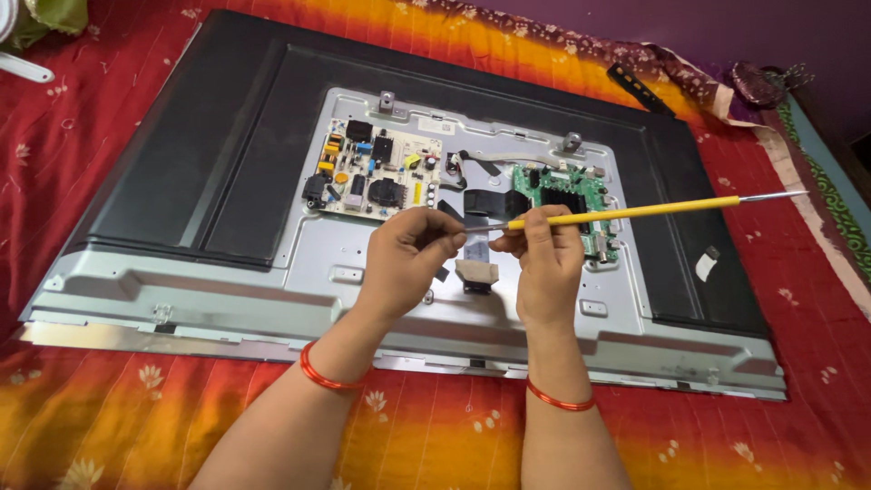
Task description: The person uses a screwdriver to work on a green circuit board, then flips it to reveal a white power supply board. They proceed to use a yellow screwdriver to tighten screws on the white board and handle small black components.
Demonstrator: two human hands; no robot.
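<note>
Nearest the camera, two forearms with red bangles reach over a red and orange patterned bedspread point(435, 426). The left hand point(410, 259) is clenched, its fingertips pinching the near end of a thin yellow tool point(635, 212). The right hand point(546, 263) grips that same tool just beside it, and the shaft runs out to the right, ending in a metal tip. Under both hands lies an opened television point(227, 181), face down on the bed. Beyond the hands sit a pale circuit board point(376, 171) and a green circuit board point(567, 195) on its metal back
</note>
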